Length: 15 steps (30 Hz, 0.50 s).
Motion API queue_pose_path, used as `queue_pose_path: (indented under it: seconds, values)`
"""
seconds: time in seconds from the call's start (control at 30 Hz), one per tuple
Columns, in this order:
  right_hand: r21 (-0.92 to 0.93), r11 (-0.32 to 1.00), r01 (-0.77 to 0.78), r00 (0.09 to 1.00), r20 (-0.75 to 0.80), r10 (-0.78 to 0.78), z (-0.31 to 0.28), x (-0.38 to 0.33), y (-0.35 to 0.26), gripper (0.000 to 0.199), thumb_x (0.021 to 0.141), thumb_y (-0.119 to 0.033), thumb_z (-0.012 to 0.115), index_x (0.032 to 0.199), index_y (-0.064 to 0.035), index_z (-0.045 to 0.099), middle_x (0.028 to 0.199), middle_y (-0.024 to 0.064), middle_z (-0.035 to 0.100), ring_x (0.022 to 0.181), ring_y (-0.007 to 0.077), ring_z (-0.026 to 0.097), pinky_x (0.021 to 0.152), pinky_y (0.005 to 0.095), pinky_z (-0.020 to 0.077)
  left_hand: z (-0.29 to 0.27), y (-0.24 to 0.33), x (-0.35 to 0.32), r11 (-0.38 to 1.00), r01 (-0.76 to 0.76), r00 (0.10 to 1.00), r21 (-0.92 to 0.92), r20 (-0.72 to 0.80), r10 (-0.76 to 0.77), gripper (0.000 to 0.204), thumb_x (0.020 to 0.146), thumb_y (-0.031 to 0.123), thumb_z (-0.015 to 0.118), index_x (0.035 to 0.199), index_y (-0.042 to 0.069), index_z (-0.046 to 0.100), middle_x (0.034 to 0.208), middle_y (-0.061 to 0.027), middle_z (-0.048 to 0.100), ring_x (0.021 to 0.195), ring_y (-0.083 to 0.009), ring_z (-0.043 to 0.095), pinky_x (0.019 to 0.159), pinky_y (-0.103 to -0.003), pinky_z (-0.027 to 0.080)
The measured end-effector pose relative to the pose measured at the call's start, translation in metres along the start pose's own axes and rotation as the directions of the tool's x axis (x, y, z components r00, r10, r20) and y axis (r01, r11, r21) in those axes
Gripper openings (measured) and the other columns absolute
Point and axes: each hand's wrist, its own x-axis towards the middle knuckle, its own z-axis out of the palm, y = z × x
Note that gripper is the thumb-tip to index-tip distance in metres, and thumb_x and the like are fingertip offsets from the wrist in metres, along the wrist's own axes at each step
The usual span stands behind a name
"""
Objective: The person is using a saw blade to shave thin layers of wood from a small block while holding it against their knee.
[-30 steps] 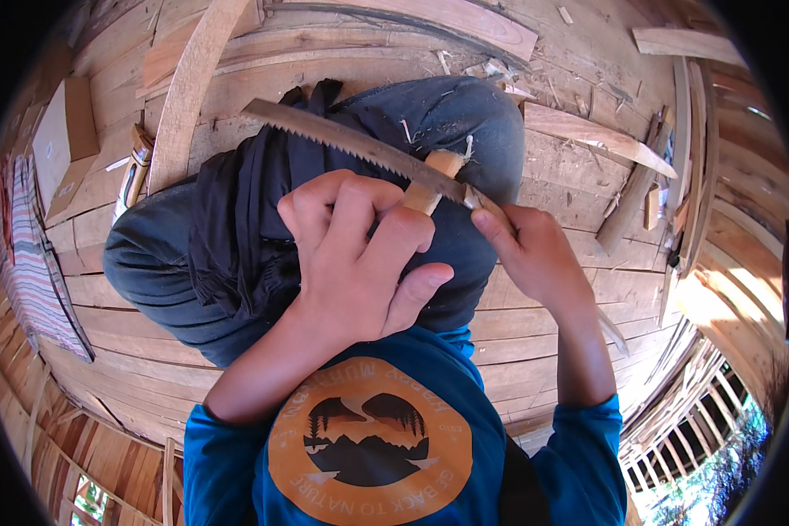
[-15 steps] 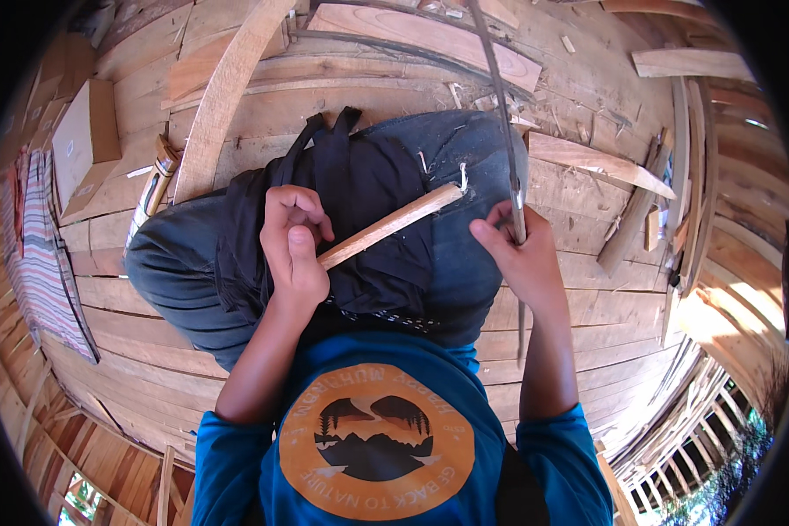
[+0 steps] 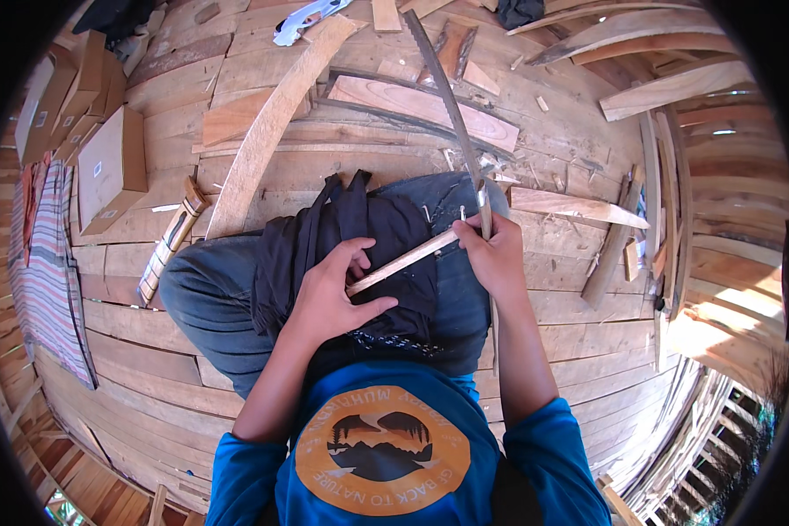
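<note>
Saw [image 3: 447, 88] clamped in right hand [image 3: 494, 254] | stick [image 3: 403, 261] slants over dark cloth [image 3: 386, 226] on the lap [image 3: 202, 272] — far end by that hand's thumb | left hand [image 3: 326, 296] apart from the right, at stick's near end — can't tell from here whether it grips

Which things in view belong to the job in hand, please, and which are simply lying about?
In the job:
handsaw, held in the right hand
slender wooden stick, its lower end at the left hand

Lying about:
cardboard boxes
striped cloth
loose planks
</note>
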Motion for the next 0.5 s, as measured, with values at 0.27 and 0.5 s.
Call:
queue_pose_path:
  seconds: [0.27,0.5]
  values:
    - [0.104,0.991,-0.086,0.980,-0.169,0.103,-0.036,0.010,0.006,0.022,0.088,-0.019,0.073,0.076,-0.0054,0.060,0.060,0.0009,0.056,0.043,0.0058,0.043,0.039,0.0221,0.0294,-0.006,-0.010,-0.025,0.999,0.050,0.993,-0.013,-0.104,-0.051,0.019,0.074,0.002,0.079,0.091,-0.001,0.069,0.084,-0.0122,0.068,0.077,-0.0224,0.068,0.068,-0.029,0.052]
    - [0.098,0.978,-0.183,0.951,-0.235,0.201,-0.110,-0.003,0.028,0.016,0.088,-0.014,0.069,0.098,-0.0030,0.063,0.058,-0.0005,0.049,0.040,0.0054,0.036,0.037,0.0235,0.0256,-0.011,-0.003,-0.018,0.920,0.158,0.980,-0.359,-0.057,-0.190,0.017,0.080,0.004,0.078,0.093,-0.001,0.069,0.085,-0.0063,0.070,0.078,-0.0100,0.064,0.071,-0.026,0.049]
